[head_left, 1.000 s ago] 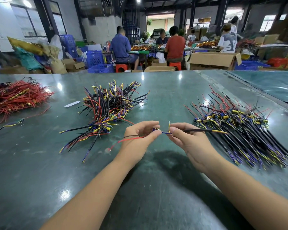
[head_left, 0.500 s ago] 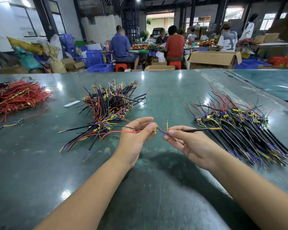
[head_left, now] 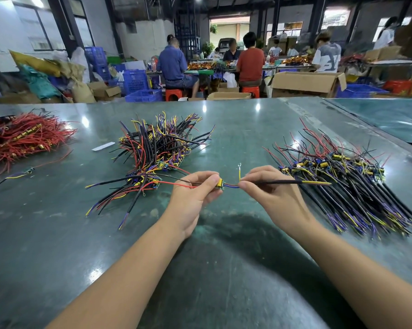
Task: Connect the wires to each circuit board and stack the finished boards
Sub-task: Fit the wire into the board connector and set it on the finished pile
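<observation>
My left hand (head_left: 195, 193) pinches a small circuit board (head_left: 220, 184) with a yellow part, held over the green table (head_left: 224, 257). Red and black leads trail left from the board. My right hand (head_left: 271, 193) pinches the board's black-sleeved wire (head_left: 283, 182) just right of it. A short blue and purple length spans the gap between my hands. A thin yellow lead with a ring terminal (head_left: 239, 165) sticks up from my right fingers. One heap of wired boards (head_left: 157, 160) lies to the left. Another heap of wired boards (head_left: 342, 181) lies to the right.
A pile of red wires (head_left: 22, 138) lies at the far left, a single loose wired board (head_left: 26, 172) near it. A white slip (head_left: 103, 146) lies behind the left heap. Several people sit at tables beyond, among cardboard boxes (head_left: 304, 84) and blue crates (head_left: 136, 81).
Both hands have risen slightly and drawn apart, pulling the board and its sleeved wire out straight. The ring-terminal lead now stands higher above my right fingers.
</observation>
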Demonstrator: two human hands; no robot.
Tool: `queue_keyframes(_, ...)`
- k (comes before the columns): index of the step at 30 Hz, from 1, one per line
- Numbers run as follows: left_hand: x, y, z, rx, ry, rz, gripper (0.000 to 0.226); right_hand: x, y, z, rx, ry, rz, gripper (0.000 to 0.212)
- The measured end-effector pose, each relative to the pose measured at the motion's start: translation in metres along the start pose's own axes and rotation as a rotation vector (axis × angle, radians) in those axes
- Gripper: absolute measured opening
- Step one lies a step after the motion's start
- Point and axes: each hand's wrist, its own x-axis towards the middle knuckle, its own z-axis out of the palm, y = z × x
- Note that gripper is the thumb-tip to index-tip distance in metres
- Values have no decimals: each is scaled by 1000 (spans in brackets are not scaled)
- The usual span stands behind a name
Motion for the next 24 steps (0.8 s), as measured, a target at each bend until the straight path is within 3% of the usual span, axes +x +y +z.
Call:
queue_keyframes(7, 1, 0, -2, -4, 2, -26, 7, -2, 3, -4, 2, -107, -101, 10)
queue_keyframes(12, 1, -1, -3, -10, -17, -47, 6, -3, 4, -4, -173, -41, -276, 7)
queue_keyframes(18, 0, -1, -2, -9, -13, -26, 8, -3, 6, -3, -67, -72, -24, 6)
queue_keyframes(24, 0, -2, -1, 11, -5, 63, 10, -2, 4, -2, -64, -85, 60, 10)
